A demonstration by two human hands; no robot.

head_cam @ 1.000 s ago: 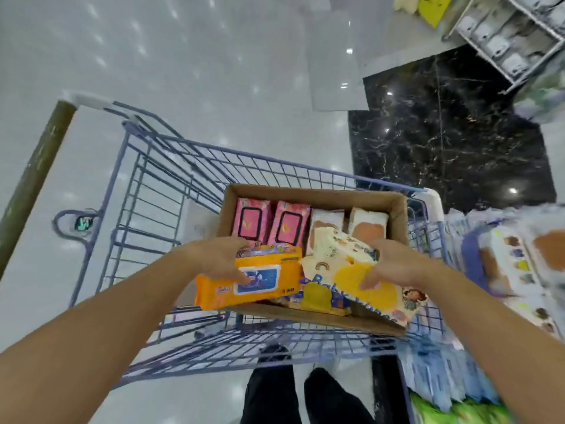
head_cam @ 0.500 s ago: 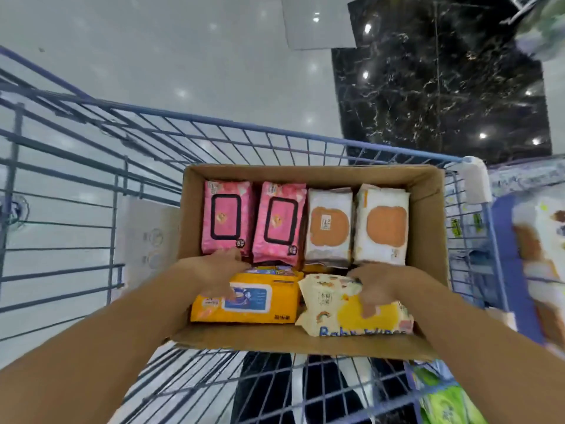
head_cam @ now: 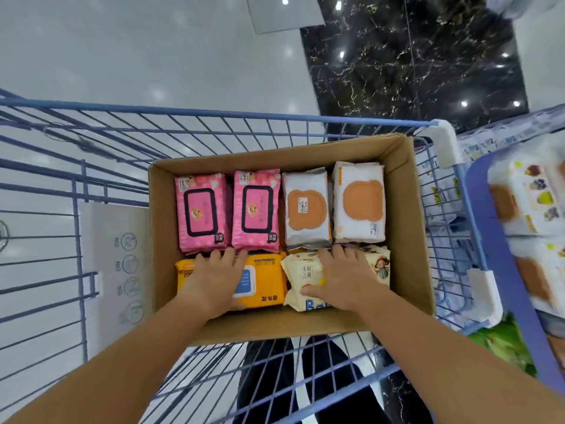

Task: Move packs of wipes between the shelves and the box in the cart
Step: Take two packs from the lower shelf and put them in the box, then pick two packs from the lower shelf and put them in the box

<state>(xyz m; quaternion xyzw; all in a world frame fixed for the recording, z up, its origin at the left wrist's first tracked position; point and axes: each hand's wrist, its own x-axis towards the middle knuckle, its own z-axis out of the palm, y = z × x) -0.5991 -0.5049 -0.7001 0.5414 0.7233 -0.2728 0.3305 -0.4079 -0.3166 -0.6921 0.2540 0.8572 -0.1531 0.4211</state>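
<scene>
A blue wire cart (head_cam: pixel 275 117) fills the view, with shelves (head_cam: pixel 532 228) of blurred packs at its 3 o'clock. A cardboard box (head_cam: pixel 406 228) sits inside the cart. Along the box's 12 o'clock side lie two pink packs (head_cam: pixel 227 209) and two white packs (head_cam: pixel 333 206). At 7 o'clock lies an orange pack (head_cam: pixel 266 280); at 5 o'clock, a cream pack (head_cam: pixel 302 276). The left hand (head_cam: pixel 211 280) presses flat on the orange pack, fingers spread. The right hand (head_cam: pixel 345 276) lies flat on the cream pack, fingers spread.
</scene>
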